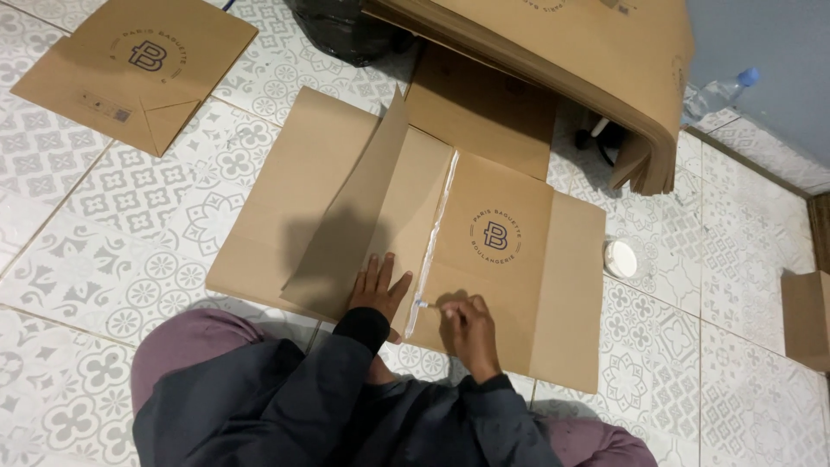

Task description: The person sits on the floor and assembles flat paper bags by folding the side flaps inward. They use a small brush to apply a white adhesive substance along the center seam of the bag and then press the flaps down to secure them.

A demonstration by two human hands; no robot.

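Pinching a small white applicator [423,304] in my clenched right hand [468,329] at the glossy glue line [435,233], left hand [378,287] flat, fingers spread, on the one flattened brown bag [510,251] before me, two finished bags, one stack, one bottle, one lid on patterned floor tiles [104,259].

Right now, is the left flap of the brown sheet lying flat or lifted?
Lifted. The flap tilts up off the sheet, shadowing the part beside it; the left hand presses its lower end.
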